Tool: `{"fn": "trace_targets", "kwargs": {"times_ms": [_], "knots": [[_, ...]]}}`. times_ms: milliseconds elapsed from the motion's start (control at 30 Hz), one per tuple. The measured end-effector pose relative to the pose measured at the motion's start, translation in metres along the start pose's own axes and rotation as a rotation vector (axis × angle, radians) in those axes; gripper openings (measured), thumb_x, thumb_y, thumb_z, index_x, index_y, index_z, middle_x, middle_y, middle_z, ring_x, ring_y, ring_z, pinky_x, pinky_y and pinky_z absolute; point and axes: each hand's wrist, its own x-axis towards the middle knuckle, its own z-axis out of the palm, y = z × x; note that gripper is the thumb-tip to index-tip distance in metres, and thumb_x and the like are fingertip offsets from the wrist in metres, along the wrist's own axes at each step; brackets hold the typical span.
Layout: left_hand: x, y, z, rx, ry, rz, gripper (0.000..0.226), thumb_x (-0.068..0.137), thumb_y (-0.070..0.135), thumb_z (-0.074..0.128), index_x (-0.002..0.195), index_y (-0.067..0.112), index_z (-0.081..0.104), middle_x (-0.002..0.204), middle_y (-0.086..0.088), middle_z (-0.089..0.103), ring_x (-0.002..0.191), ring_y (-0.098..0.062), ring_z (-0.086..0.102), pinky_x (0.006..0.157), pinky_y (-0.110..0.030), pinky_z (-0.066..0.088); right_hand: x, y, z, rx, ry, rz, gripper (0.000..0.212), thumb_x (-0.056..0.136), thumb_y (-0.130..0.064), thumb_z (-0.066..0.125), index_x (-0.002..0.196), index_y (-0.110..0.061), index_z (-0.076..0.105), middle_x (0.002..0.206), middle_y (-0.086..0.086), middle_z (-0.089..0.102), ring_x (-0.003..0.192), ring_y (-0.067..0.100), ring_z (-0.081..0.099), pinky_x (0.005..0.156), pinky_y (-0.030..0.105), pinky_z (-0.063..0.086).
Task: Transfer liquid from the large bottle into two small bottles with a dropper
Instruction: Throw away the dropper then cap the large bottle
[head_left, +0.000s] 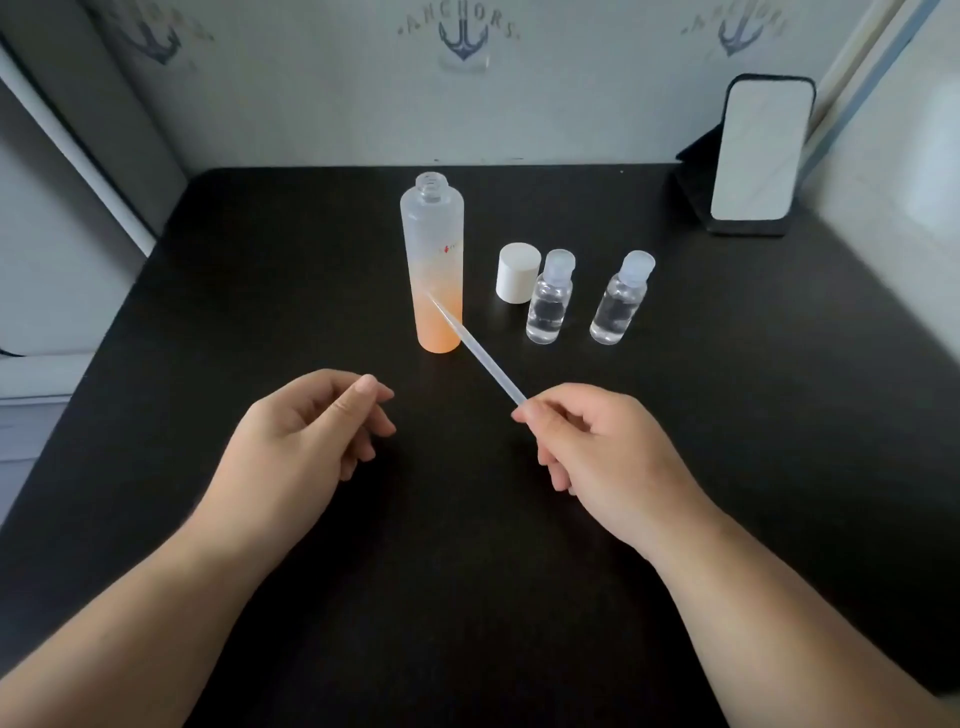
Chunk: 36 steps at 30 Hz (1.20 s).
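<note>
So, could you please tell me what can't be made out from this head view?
- Dropper: its bulb end is hidden inside the right hand.
- Whether the dropper holds liquid: too thin and translucent to tell.
- Large bottle: label print too small to read.
- Two small bottles: clear contents, fill level uncertain.
- Phone: screen washed out by glare.

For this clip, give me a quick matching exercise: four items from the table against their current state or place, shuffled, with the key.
Things:
1. large bottle
2. white cap
3. dropper
4. left hand

States:
A. pinched in the right hand, tip pointing toward the bottles
B. holds nothing, fingers loosely curled
C. uncapped, orange toward the bottom
D. standing on the table, behind the nearer small bottle

Pairs: 1-C, 2-D, 3-A, 4-B
</note>
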Motion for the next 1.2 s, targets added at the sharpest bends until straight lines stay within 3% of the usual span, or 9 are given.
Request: {"fn": "trace_targets", "kwargs": {"times_ms": [167,267,367,567,767,1067,1200], "knots": [[0.001,0.038,0.004,0.0,-0.045,-0.111,0.031,0.091,0.052,0.051,0.091,0.033,0.075,0.086,0.002,0.074,0.069,-0.014,0.066,0.061,-0.033,0.051,-0.011,-0.024,-0.029,-0.022,-0.152,0.081,0.023,0.1,-0.046,0.052,0.091,-0.038,0.071,0.07,-0.017,0.066,0.064,0.003,0.064,0.065,0.021,0.056],[-0.006,0.073,0.001,0.035,-0.094,-0.158,0.027,0.101,0.04,0.051,0.089,0.032,0.075,0.086,0.002,0.074,0.067,-0.013,0.065,0.06,-0.03,0.052,-0.024,-0.044,-0.054,0.015,-0.167,0.152,0.021,0.102,-0.041,0.053,0.093,-0.037,0.071,0.078,-0.014,0.068,0.07,0.007,0.067,0.074,0.032,0.06],[-0.011,0.106,0.0,0.029,-0.138,-0.227,0.03,0.103,0.035,0.051,0.085,0.029,0.075,0.084,-0.001,0.074,0.066,-0.015,0.063,0.061,-0.035,0.05,-0.044,-0.059,-0.079,0.048,-0.128,0.24,0.021,0.103,-0.038,0.051,0.094,-0.037,0.07,0.082,-0.013,0.07,0.074,0.009,0.069,0.075,0.033,0.06],[0.004,0.15,0.024,0.062,-0.312,-0.239,0.031,0.102,0.034,0.051,0.084,0.03,0.076,0.083,-0.002,0.074,0.066,-0.015,0.063,0.064,-0.037,0.049,-0.089,-0.059,-0.12,0.21,0.111,0.485,0.022,0.103,-0.032,0.051,0.092,-0.031,0.07,0.07,-0.012,0.068,0.061,0.003,0.063,0.065,0.025,0.052],[0.021,0.193,0.088,0.121,-0.57,-0.173,0.03,0.101,0.032,0.053,0.083,0.029,0.077,0.085,-0.006,0.075,0.067,-0.017,0.065,0.066,-0.038,0.05,-0.15,-0.045,-0.151,0.412,0.44,0.634,0.018,0.099,-0.034,0.06,0.089,-0.027,0.073,0.066,-0.008,0.066,0.061,0.006,0.061,0.067,0.028,0.054],[-0.081,0.259,0.221,0.136,-0.884,-0.054,0.03,0.099,0.034,0.052,0.082,0.03,0.076,0.085,-0.005,0.075,0.067,-0.015,0.067,0.069,-0.039,0.052,-0.314,0.002,-0.205,0.701,0.822,0.588,0.029,0.094,-0.046,0.058,0.086,-0.026,0.077,0.066,0.001,0.063,0.06,0.015,0.058,0.065,0.033,0.048],[-0.151,0.276,0.278,0.11,-1.004,-0.017,0.03,0.099,0.035,0.053,0.084,0.025,0.078,0.086,-0.009,0.075,0.068,-0.019,0.066,0.07,-0.04,0.052,-0.401,0.019,-0.213,0.817,1.014,0.56,0.032,0.102,-0.028,0.058,0.079,-0.019,0.077,0.061,0.0,0.059,0.055,0.015,0.054,0.055,0.026,0.046]]}}
